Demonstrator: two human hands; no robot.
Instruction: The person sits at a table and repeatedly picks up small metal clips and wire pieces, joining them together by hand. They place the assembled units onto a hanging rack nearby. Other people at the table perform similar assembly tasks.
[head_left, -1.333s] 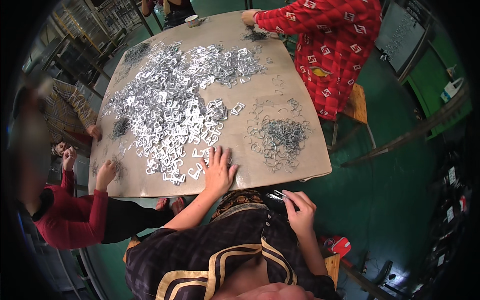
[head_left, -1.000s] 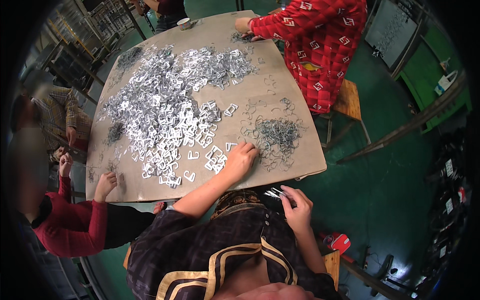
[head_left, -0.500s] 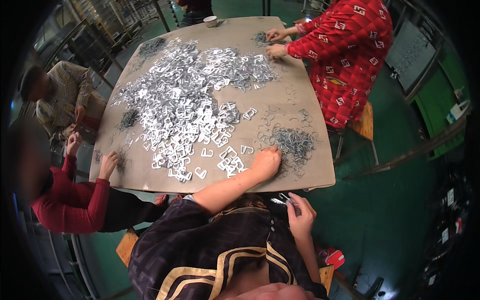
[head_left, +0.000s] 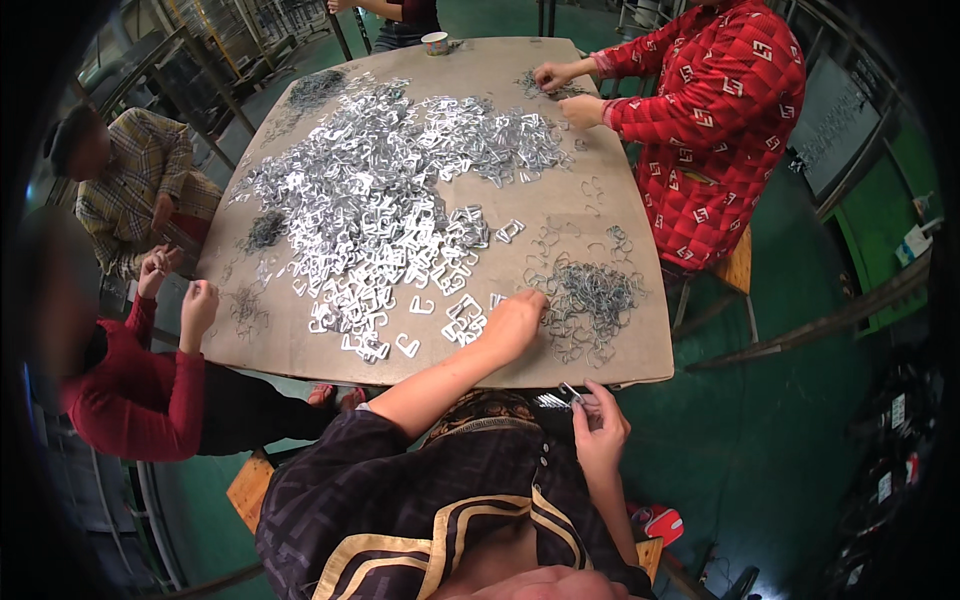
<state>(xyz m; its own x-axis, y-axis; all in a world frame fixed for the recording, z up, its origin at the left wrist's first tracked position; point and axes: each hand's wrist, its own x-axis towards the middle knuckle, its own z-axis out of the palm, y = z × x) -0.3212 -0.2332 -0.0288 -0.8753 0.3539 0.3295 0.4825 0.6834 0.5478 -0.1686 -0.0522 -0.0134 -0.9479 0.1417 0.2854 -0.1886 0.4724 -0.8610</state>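
My left hand (head_left: 516, 324) reaches over the table, fingers curled together at the left edge of a pile of thin grey wire rings or clips (head_left: 592, 302). Whatever those fingertips hold, if anything, is too small to make out. Just beyond the table's near edge, my right hand (head_left: 602, 428) pinches a small silvery metal hook (head_left: 570, 392) between thumb and fingers. Beside it, partly under the edge, more shiny metal pieces (head_left: 550, 401) show. Several loose flat hooks (head_left: 464, 318) lie left of my left hand.
A large heap of silvery hooks (head_left: 370, 200) spreads over the brown tabletop (head_left: 500, 210). Co-workers sit around it: one in a red patterned jacket (head_left: 700, 130), one in red sleeves (head_left: 150, 400), one in plaid (head_left: 150, 150). A paper tub (head_left: 435, 43) stands at the far edge.
My left hand has shifted slightly left along the wire pile. My right hand stays nearly in place with its hook. The red-sleeved co-worker's hand has lifted off a small wire heap.
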